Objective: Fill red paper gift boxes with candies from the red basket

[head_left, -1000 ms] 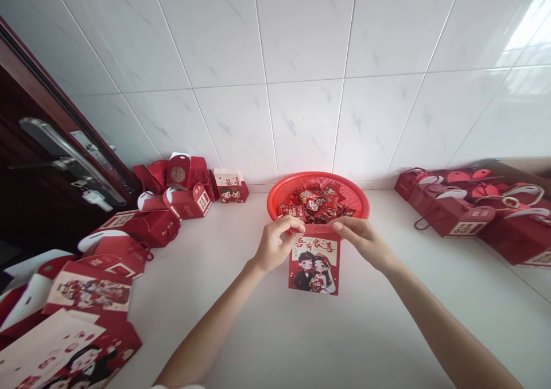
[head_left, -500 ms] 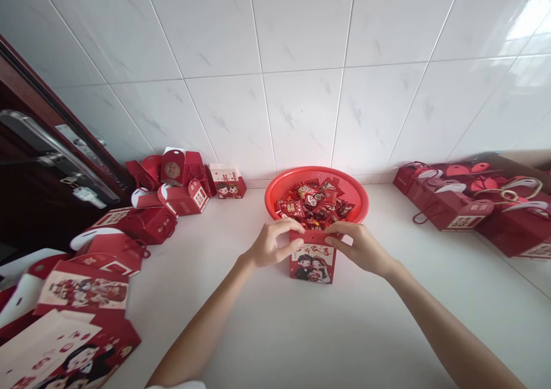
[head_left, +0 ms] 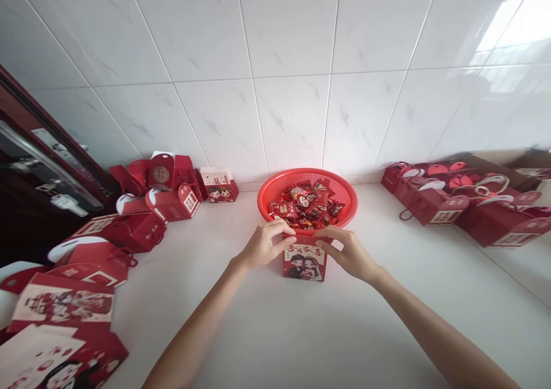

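A small red candy box (head_left: 304, 263) with a cartoon couple on its cream front stands upright on the white counter. My left hand (head_left: 267, 243) pinches the left part of its top edge, thumb in front and fingers behind. At the right part of that edge, my right hand (head_left: 346, 252) grips in the same way. Right behind the box sits a round red plastic basket (head_left: 350, 202), its near rim partly hidden by my fingers. Red-wrapped candies (head_left: 305, 201) lie heaped inside it.
Several red gift boxes (head_left: 174, 203) line the counter on the left, beside a dark door with a metal handle (head_left: 26, 164). One cream-topped box (head_left: 219, 185) stands near the tiled wall (head_left: 293, 113). More red boxes with cord handles (head_left: 443, 205) sit at the right.
The view has shifted slightly, so most things appear a little further left. Both hands stay on the top edge of the candy box, and more of its front lettering shows.
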{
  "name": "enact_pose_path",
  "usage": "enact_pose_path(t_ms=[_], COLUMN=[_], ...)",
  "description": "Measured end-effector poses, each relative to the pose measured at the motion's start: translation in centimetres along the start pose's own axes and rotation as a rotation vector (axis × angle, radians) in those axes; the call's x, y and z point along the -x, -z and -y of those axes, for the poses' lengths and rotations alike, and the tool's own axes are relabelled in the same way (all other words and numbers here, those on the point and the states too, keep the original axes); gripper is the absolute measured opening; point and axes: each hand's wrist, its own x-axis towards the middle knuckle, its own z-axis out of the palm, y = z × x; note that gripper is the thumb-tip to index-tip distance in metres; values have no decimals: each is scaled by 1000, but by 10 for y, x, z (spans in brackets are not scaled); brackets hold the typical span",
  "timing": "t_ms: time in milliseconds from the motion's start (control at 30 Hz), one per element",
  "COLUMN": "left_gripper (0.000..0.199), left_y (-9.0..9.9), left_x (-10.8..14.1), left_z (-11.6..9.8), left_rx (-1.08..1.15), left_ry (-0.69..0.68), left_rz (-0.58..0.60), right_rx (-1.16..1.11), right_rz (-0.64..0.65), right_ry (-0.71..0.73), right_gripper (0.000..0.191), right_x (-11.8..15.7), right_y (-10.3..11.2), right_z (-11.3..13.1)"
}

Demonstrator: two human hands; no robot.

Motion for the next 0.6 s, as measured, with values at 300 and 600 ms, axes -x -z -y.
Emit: enact_pose_path(t_ms=[300,600], left_gripper=[29,21], left_y=[-4,-10], left_x=[-1,-5], left_z=[-7,-6], left_rx=[148,109], left_ry=[61,38], left_rz=[26,46], right_rx=[-1,89], right_rz=[-160,-912], right_ry=[-78,-417], right_gripper=[36,54], right_x=[23,100], right_y=[54,216], right_z=[-8,-37])
